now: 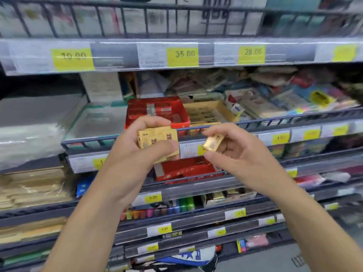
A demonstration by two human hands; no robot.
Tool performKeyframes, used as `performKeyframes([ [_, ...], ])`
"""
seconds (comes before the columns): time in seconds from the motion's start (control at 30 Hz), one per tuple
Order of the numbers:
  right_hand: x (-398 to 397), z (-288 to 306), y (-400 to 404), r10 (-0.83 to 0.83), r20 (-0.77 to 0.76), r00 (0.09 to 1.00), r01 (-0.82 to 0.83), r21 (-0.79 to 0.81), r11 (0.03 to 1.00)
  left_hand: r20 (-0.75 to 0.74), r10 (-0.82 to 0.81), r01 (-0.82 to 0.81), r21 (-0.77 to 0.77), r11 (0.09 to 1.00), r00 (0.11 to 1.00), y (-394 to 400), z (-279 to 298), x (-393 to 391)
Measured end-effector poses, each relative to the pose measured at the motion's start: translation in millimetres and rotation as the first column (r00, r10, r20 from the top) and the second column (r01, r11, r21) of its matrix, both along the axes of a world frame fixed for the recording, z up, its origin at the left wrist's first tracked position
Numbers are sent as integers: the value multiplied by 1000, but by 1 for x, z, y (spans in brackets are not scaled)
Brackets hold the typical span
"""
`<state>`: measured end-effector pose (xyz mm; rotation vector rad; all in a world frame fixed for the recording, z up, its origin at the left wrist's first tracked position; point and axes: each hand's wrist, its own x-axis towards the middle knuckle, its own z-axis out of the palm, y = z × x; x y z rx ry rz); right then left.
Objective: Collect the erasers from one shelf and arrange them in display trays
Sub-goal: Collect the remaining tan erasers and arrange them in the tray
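The left grip covers the lower part of the stacked yellow erasers, so their count stays unclear. Print on the single eraser in the right grip is smeared (motion blur). The red tray contents are indistinct.

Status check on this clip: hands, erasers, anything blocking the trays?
Left hand grips a stack of tan paper-wrapped erasers. Right hand pinches one gold-wrapped eraser. Red display tray and tan cardboard tray behind dark shelf rail; nothing blocking.
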<state>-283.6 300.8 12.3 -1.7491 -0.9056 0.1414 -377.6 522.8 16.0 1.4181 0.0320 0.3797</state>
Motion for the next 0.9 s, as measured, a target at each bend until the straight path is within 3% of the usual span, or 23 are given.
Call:
performKeyframes([
  [0.17,48,28,-18,-32,-50,998,32,-2,999,26,6,-7,30,1000,1000,-7,17,25],
  [0.3,84,48,-22,-88,48,995,90,-47,995,24,40,-41,45,998,999,-9,26,39],
  [0.43,112,61,-13,-99,178,979,142,-248,958,22,87,-88,55,995,996,-8,33,50],
  [0.6,131,71,-1,30,248,968,94,-471,877,2,124,-124,19,992,992,-9,38,58],
  [0.9,148,78,19,140,176,974,25,-705,709,-26,138,-138,-11,990,990,-8,40,66],
])
